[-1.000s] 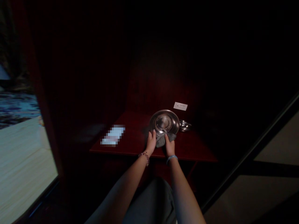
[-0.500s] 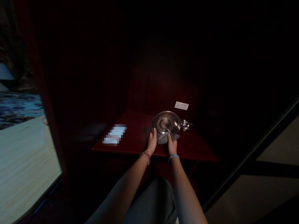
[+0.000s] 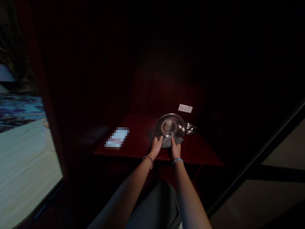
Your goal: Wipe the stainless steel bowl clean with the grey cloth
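Note:
Tilted up toward me is a shiny round metal basin (image 3: 169, 124), its inside facing my view. My left hand (image 3: 156, 146) grips its lower left rim, thumb on top. A grey cloth (image 3: 167, 142) covers part of the lower rim. My right hand (image 3: 175, 149) pinches the cloth against that rim with the thumb on the inner side. Below the basin both hands' other fingers are mostly hidden. Just right of the basin, a smaller metal bowl (image 3: 190, 128) stands on the dark red desk (image 3: 140, 127), partly covered.
A pixelated pale rectangle (image 3: 117, 138) lies on the desk's left side. On the dark back panel is a white socket plate (image 3: 185, 108). Dark side panels enclose the desk. Beyond the left one is a pale wooden surface (image 3: 26, 165).
My left thumb has slid a little down and right along the rim. The basin has turned and shifted slightly to the right. My right hand stays on the cloth.

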`<state>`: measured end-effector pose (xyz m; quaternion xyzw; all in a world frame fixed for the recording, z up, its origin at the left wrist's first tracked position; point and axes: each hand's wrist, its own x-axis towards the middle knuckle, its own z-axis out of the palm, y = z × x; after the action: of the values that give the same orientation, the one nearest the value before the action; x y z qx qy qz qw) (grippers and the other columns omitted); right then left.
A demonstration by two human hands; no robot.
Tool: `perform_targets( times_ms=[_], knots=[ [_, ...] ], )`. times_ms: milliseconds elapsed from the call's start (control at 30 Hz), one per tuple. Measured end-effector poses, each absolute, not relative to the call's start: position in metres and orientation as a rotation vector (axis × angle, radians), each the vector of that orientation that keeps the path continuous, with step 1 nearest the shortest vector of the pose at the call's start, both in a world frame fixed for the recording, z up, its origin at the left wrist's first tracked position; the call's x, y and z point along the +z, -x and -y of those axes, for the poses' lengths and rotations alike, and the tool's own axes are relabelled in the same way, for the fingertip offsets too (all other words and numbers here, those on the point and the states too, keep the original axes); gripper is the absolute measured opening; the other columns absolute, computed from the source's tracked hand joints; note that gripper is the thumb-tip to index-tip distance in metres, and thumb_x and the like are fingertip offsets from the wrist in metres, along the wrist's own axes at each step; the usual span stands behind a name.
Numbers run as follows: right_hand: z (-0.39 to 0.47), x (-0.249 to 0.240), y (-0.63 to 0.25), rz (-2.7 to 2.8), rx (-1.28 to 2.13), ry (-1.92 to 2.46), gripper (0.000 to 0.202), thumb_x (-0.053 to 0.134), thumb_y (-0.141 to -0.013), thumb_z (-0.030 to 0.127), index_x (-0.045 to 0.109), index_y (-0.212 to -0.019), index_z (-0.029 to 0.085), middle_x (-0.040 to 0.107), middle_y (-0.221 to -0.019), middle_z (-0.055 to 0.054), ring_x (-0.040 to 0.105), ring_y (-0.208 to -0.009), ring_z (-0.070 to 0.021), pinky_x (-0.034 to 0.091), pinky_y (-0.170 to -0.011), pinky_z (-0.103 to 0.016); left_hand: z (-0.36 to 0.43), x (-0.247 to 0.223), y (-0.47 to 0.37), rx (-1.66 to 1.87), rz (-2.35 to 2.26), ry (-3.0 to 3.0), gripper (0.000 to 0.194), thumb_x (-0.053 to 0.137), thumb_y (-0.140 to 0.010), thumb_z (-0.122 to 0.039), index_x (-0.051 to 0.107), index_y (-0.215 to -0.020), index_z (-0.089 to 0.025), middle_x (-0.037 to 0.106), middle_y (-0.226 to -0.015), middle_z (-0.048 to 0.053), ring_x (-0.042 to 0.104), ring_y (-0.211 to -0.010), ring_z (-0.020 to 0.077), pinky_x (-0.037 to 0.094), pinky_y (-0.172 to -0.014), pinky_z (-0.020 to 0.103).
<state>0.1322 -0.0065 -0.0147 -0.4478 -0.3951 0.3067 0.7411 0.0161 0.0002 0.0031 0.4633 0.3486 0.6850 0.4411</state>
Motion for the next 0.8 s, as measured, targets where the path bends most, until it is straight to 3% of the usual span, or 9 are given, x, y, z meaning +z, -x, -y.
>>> perform_targets(
  times_ms=[233,400,600,800],
  knots=[
    [0.0047,-0.0148,-0.132,0.834,0.674,0.975,0.05,0.072,-0.072,0.044,0.071,-0.109,0.01,0.075,-0.104,-0.01,0.069,-0.102,-0.023,0.053,-0.088,-0.029,0.0042,0.0086,-0.0144,1.771,-0.859,-1.15,0.038,0.048,-0.093,-0.036,0.058,-0.122,-0.014,0.064,-0.127,0.015,0.059,-0.119,0.0241,0.042,-0.106,0.038],
    [0.0039,-0.0154,-0.1332,0.818,0.664,0.984,0.05,0.072,-0.073,0.044,0.07,-0.109,0.009,0.076,-0.1,-0.01,0.069,-0.101,-0.0235,0.053,-0.087,-0.03,0.0045,0.0094,-0.0142,1.842,-0.808,-1.131,0.054,0.057,-0.089,-0.038,0.043,-0.138,-0.017,0.054,-0.142,0.014,0.052,-0.129,0.0216,0.039,-0.111,0.035],
    [0.0052,-0.0148,-0.1338,0.802,0.693,0.999,0.05,0.072,-0.072,0.046,0.071,-0.106,0.009,0.076,-0.101,-0.012,0.071,-0.096,-0.0233,0.054,-0.083,-0.029,0.0038,0.0058,-0.0179,1.628,-0.698,-1.314,0.044,0.073,-0.075,-0.033,0.065,-0.113,-0.012,0.068,-0.123,0.014,0.063,-0.114,0.0236,0.042,-0.107,0.04],
    [0.008,-0.0126,-0.1327,0.823,0.69,0.996,0.052,0.071,-0.072,0.048,0.071,-0.107,0.009,0.075,-0.106,-0.012,0.07,-0.098,-0.0219,0.053,-0.084,-0.028,0.0038,0.0063,-0.0158,1.623,-0.851,-1.263,0.031,0.064,-0.082,-0.037,0.071,-0.098,-0.011,0.074,-0.103,0.013,0.068,-0.1,0.0238,0.05,-0.093,0.036]
  ],
)
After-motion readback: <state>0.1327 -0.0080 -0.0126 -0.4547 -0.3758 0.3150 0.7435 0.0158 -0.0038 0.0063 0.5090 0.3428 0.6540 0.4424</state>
